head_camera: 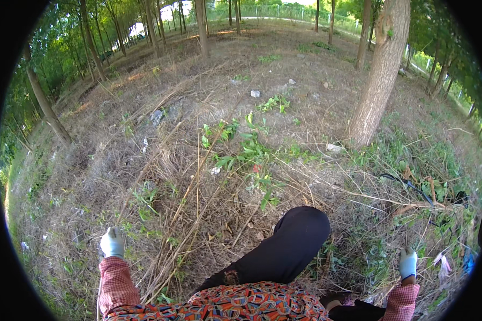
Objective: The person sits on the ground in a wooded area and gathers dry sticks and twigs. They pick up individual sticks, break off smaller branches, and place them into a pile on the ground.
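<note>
My left hand, in a pale work glove, is closed around a long dry stalk. The stalk slants up and away over the brushy ground, and a pale length shows below the fist. On the far right, my gloved right hand is curled low among weeds and thin dry stems. Whether it grips a stem cannot be made out. Between the hands, my bent knee in dark trousers rises over dry grass. A bundle of long dry stalks lies left of the knee.
A thick tree trunk stands ahead right; thinner trunks line the left. Leafy green plants and a pale stone lie ahead. At right are a black strap-like object, cut branches and blue litter.
</note>
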`<state>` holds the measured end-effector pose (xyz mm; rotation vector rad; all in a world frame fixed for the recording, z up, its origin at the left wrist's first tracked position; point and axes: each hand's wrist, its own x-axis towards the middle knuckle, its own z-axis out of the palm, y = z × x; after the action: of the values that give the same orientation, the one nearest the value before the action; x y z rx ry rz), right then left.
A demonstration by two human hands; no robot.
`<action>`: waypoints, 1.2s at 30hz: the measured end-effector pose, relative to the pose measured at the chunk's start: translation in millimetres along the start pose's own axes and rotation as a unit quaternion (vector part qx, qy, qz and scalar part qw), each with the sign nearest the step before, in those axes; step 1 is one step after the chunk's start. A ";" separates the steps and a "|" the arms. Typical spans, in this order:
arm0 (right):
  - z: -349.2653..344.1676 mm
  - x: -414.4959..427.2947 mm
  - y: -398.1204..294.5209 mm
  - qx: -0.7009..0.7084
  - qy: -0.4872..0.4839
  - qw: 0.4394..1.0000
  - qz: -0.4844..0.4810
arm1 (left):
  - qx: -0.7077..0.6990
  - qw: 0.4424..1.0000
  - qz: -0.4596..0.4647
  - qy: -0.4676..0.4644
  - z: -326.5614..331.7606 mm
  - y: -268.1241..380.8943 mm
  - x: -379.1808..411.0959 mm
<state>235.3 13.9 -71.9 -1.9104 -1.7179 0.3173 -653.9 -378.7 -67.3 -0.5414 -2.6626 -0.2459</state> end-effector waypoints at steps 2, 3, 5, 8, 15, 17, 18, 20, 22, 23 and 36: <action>3.5 3.1 13.6 0.053 0.009 0.998 0.044 | 0.000 0.999 -0.014 0.050 5.4 -35.1 6.3; 4.8 2.8 -1.0 0.047 -0.002 0.998 0.045 | 0.003 0.998 -0.033 0.056 -1.6 -50.4 6.3; -1.2 0.4 -26.4 0.030 -0.021 0.998 0.051 | -0.027 0.994 -0.040 0.103 -11.1 -61.6 5.5; 0.5 6.7 -4.3 0.011 -0.030 0.998 0.054 | -0.074 0.984 -0.072 0.147 -25.7 -45.0 14.4; 3.9 15.8 3.9 -0.027 -0.065 0.997 0.042 | 0.039 0.999 -0.013 0.030 -49.4 60.3 26.7; 10.2 18.0 32.5 -0.033 -0.026 0.999 0.024 | 0.013 1.000 -0.015 -0.025 -42.9 105.1 34.9; 11.2 17.6 30.0 -0.016 -0.029 0.999 0.023 | -0.001 0.999 0.004 -0.040 -39.9 125.3 39.7; 8.8 12.0 5.9 0.019 -0.038 0.999 0.020 | -0.020 0.997 -0.005 -0.076 -37.3 171.1 58.8; 5.3 7.5 -18.5 0.027 -0.056 0.997 0.045 | -0.057 0.997 0.041 -0.036 -30.0 212.7 83.9; 3.0 5.4 -24.8 0.027 -0.062 0.996 0.062 | -0.070 0.994 0.032 -0.072 -25.6 241.2 97.3; 30.9 10.1 -24.9 0.010 -0.061 0.996 -0.059 | -0.207 0.813 0.401 -0.369 79.1 388.9 -175.6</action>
<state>200.1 31.9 -82.1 -1.7992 -1.8901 0.4113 -376.3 -64.4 -178.9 -2.2106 -2.7142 -0.4143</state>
